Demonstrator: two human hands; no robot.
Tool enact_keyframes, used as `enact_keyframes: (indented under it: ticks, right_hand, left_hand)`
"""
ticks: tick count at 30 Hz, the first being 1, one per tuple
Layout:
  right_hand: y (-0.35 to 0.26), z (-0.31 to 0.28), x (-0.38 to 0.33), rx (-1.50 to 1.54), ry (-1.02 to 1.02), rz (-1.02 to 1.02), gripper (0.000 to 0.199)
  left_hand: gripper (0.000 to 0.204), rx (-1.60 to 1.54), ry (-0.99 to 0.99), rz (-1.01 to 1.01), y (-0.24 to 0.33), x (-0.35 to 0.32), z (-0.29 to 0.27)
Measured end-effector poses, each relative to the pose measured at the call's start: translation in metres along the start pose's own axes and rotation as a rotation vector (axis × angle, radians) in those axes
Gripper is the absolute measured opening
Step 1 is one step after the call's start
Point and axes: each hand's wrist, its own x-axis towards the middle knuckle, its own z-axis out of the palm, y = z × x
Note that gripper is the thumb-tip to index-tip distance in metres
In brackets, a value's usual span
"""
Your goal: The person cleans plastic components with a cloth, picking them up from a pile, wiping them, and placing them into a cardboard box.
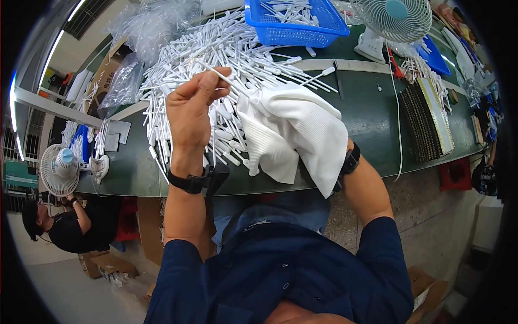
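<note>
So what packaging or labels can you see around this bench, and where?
Cardboard box: far left of the bench, brown, open, printed side.
Plastic bags: on and beside that box, clear, crumpled.
Cartons: on the floor at lower left, brown, open.
No screens or signs show.

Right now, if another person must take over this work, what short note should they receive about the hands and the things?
Left hand: raised above the table, fingers pinching one thin white plastic stick.
Right hand: hidden under the white ribbed cloth, which it seems to hold; its grip cannot be seen.
Things: a big loose pile of white plastic sticks lies on the dark green table behind the hands; a blue plastic basket beyond it holds more sticks.
Done: one stick is picked up, near the cloth.
Left: most of the sticks are in the pile; how many are already handled cannot be told.
</note>
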Motion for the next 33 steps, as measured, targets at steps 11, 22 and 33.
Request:
enact_keyframes:
  ticks: [11,22,33]
  right_hand:
    - [0.015,0.006,0.002,0.024,0.034,0.127,0.028]
    - [0.021,0.014,0.0,0.284,0.101,0.272,0.032]
    - [0.012,0.016,-0.003,0.387,0.132,0.371,0.032]
  left_hand:
    - [0.017,-0.003,0.015,0.038,-0.006,-0.004,0.012]
    - [0.017,-0.063,0.047,-0.021,-0.007,-0.007,0.006]
    - [0.017,-0.117,0.036,-0.001,-0.018,-0.006,0.002]
